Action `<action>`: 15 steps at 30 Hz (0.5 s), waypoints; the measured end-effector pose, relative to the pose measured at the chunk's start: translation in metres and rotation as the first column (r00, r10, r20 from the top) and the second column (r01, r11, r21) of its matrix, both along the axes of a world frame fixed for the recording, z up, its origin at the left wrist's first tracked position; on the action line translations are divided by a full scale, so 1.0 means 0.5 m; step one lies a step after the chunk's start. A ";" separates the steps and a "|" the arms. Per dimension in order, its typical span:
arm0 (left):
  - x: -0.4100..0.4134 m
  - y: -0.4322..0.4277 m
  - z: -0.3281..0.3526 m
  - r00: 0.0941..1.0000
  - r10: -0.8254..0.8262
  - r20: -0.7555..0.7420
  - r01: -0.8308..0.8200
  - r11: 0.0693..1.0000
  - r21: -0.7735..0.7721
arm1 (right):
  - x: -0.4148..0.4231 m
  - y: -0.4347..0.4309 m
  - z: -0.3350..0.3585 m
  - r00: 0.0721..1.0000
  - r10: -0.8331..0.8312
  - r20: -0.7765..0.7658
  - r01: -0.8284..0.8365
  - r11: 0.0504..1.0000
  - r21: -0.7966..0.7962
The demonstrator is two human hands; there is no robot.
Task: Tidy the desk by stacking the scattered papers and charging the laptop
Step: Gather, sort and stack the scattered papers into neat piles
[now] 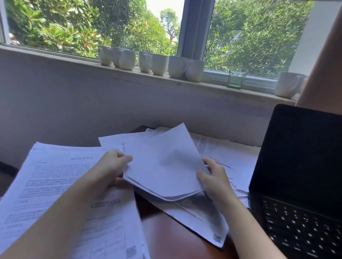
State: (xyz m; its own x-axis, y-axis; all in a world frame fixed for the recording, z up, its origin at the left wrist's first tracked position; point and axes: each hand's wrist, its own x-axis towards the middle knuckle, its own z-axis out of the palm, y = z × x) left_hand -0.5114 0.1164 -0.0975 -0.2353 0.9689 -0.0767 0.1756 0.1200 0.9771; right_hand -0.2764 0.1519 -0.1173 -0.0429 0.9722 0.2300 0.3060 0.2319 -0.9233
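- Head view: left hand (pixel 113 165) and right hand (pixel 213 178) pinch opposite sides of a loose white paper bundle (pixel 161 163) over the reddish-brown wooden worktop (pixel 173 238).
- Square its edges, then lay it on the thick printed paper stack (pixel 59 190) at left.
- Open black laptop (pixel 309 191) stands at right.

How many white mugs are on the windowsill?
8. Seven mugs crowd in a row left of the green glass; one mug stands right of it. Overlap and blur may hide more.
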 end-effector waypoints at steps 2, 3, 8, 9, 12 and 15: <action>-0.006 0.003 -0.008 0.997 -0.003 -0.074 0.002 1.000 -0.021 | 0.001 -0.004 0.002 0.999 0.039 -0.022 -0.039 0.999 -0.003; -0.007 0.005 -0.012 0.992 -0.004 -0.128 0.001 1.000 -0.027 | 0.001 -0.009 0.005 0.995 0.086 -0.060 -0.087 0.996 -0.012; 0.001 0.007 -0.016 0.984 0.070 -0.165 -0.064 0.997 0.046 | -0.006 -0.020 0.020 0.945 0.097 -0.312 -0.100 0.995 0.006; 0.003 0.006 -0.016 0.985 0.088 -0.147 -0.081 0.995 0.054 | -0.006 -0.015 0.020 0.950 0.088 -0.300 -0.082 0.996 0.033; 0.004 0.014 -0.026 0.974 0.118 -0.195 -0.105 0.992 0.077 | -0.013 -0.005 0.001 0.994 0.037 0.107 -0.035 0.999 -0.026; 0.006 0.017 -0.029 0.952 0.110 -0.286 -0.098 0.994 0.057 | -0.024 -0.001 -0.023 0.909 0.037 0.415 0.015 0.993 -0.121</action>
